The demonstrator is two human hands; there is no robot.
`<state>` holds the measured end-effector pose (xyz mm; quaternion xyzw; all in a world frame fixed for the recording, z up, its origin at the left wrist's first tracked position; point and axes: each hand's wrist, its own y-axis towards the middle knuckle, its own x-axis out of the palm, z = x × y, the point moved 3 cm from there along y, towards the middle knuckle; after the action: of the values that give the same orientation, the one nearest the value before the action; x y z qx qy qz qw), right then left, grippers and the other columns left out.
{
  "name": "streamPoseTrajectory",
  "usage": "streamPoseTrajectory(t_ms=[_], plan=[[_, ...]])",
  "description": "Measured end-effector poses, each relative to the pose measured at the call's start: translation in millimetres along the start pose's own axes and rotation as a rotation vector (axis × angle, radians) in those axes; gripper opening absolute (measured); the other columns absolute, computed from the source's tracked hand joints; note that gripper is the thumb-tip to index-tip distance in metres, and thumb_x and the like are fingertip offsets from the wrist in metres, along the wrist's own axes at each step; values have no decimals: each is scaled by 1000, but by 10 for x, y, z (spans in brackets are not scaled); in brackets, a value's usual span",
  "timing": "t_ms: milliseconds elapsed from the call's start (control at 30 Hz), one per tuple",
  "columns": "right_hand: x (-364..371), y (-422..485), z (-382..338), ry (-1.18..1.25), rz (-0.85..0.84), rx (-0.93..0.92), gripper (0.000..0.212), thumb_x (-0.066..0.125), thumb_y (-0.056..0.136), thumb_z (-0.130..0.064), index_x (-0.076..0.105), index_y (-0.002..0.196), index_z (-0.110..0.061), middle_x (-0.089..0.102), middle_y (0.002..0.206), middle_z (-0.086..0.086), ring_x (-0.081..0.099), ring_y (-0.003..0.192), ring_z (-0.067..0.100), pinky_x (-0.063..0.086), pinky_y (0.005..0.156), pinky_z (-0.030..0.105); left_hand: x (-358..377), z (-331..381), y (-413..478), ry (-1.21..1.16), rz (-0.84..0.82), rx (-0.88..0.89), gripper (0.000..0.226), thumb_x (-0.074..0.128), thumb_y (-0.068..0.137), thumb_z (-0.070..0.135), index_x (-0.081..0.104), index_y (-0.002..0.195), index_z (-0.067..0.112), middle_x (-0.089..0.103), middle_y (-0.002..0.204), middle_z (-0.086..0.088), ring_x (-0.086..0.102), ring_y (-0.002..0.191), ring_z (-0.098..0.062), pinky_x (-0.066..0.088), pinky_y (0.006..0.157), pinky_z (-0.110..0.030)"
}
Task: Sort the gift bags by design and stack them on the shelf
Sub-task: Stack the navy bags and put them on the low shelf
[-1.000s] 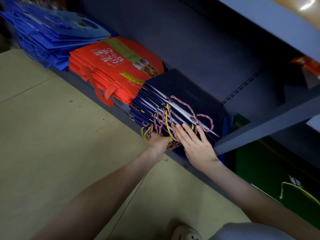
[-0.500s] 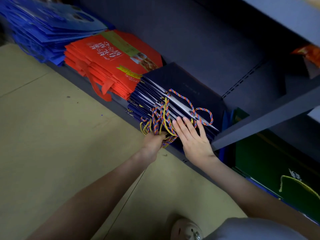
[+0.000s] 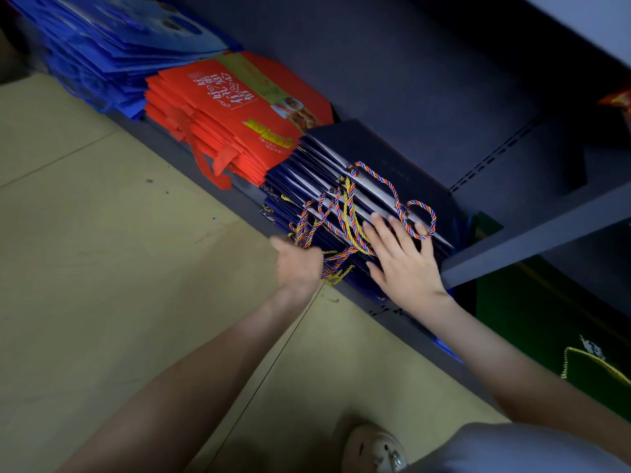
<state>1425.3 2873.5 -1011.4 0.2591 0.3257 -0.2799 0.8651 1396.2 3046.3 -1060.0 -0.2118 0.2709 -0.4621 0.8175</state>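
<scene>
A stack of dark navy gift bags (image 3: 386,158) with multicoloured twisted cord handles (image 3: 396,196) lies on the low shelf (image 3: 532,233). My right hand (image 3: 403,264) lies flat on the stack's near end, fingers straight and spread over the cords. My left hand (image 3: 297,264) presses against the stack's front edge with the thumb out; its fingertips are hidden among the hanging cords. To the left on the same shelf are a stack of red bags (image 3: 235,110) and a stack of bright blue bags (image 3: 126,39).
The tan floor (image 3: 102,268) runs along the shelf front. Dark green bags with yellow cord (image 3: 580,356) stand below the shelf at the right. A higher shelf board (image 3: 587,18) overhangs at top right. My shoe (image 3: 375,448) is at the bottom.
The right hand's fingers have spread wider on the navy stack. The left hand stays at the stack's front edge, its thumb now out. The view has shifted slightly.
</scene>
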Motion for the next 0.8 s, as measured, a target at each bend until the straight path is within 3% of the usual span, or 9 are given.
streamPoseTrajectory(t_ms=[100, 200, 267, 400, 467, 533, 633, 733, 800], plan=[[-185, 58, -111, -14, 116, -39, 71, 64, 76, -24, 37, 142, -20, 39, 138, 2, 46, 111, 20, 30, 92, 37, -8, -28, 5, -83, -35, -64, 44, 51, 85, 6, 38, 126, 2, 57, 103, -15, 55, 91, -30, 47, 80, -36], [-377, 134, -228, 58, 238, -115, 73, 57, 78, -13, 31, 145, -21, 35, 141, 2, 45, 107, 20, 31, 88, 34, 29, -80, 62, -160, -104, -86, 29, 56, 90, 18, 59, 116, 5, 62, 102, -10, 55, 89, -26, 42, 76, -27], [-498, 238, -205, 99, 276, -61, 78, 64, 76, -17, 30, 145, -21, 32, 144, 4, 44, 111, 20, 31, 89, 35, 57, -86, 94, -293, -127, -64, 26, 58, 91, 22, 62, 115, 11, 65, 107, -6, 57, 94, -24, 42, 80, -26], [-404, 443, -12, 219, -68, 177, 123, 82, 58, -50, 8, 151, -20, 18, 154, 19, 25, 139, 32, 17, 108, 47, 14, -128, 189, -302, -34, -100, 36, 66, 86, 33, 62, 118, 18, 45, 127, -7, 43, 118, -25, 37, 104, -37], [-255, 455, 4, 287, -251, 225, 134, 83, 54, -56, -4, 150, -23, 20, 154, 21, 26, 139, 35, 15, 111, 48, -24, -180, 232, -331, -68, -140, 33, 67, 83, 30, 62, 112, 15, 47, 122, -8, 46, 110, -24, 40, 97, -36], [-167, 431, -9, 277, -273, 176, 131, 86, 52, -51, 5, 149, -19, 35, 146, 22, 42, 128, 36, 30, 104, 47, -32, -229, 258, -388, -157, -166, 27, 65, 78, 26, 61, 99, 9, 62, 107, -10, 55, 90, -23, 46, 76, -33], [-112, 404, 8, 257, -260, 130, 120, 85, 56, -50, 16, 148, -17, 46, 137, 21, 51, 117, 34, 31, 94, 41, -48, -305, 305, -358, -195, -180, 22, 63, 78, 23, 63, 92, 5, 69, 94, -14, 65, 76, -23, 58, 72, -35], [-107, 373, -9, 260, -253, 133, 113, 83, 62, -46, 18, 149, -18, 42, 140, 21, 48, 121, 33, 34, 95, 44, -25, -335, 343, -318, -254, -191, 22, 61, 85, 17, 62, 101, 2, 68, 102, -16, 67, 82, -24, 58, 65, -31], [-132, 361, -51, 268, -214, 139, 108, 84, 62, -39, 23, 149, -17, 37, 143, 22, 42, 126, 34, 33, 98, 48, -13, -301, 352, -314, -266, -177, 31, 63, 85, 13, 54, 114, 4, 63, 103, -10, 61, 87, -20, 56, 71, -30]])
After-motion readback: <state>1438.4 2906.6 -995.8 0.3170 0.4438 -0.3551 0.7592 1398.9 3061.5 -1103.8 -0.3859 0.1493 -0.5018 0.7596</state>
